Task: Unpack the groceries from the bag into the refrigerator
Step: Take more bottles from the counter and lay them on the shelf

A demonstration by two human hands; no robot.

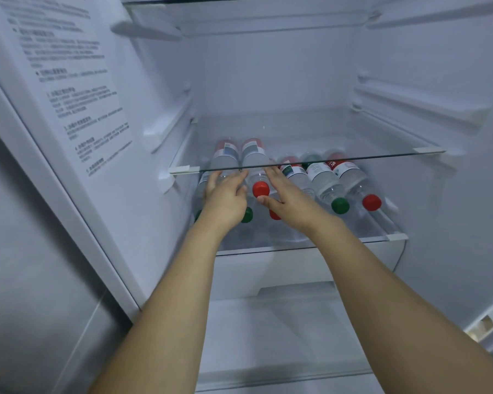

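Note:
Several clear water bottles with red or green caps lie on their sides on the lower glass shelf (353, 242) of the open refrigerator, some stacked on others. A top bottle with a red cap (261, 189) lies between my hands. My left hand (225, 196) rests with spread fingers on the neighbouring top bottle (225, 157) at the left. My right hand (285, 194) lies flat against the red-capped bottle's right side, thumb just below the cap. Neither hand grips anything. The bag is not in view.
An upper glass shelf (382, 155) runs just above my fingers. At the right lie a green-capped bottle (325, 182) and a red-capped one (356, 180). A white drawer (268, 275) sits below. A wall with a printed sheet (77, 89) stands at the left.

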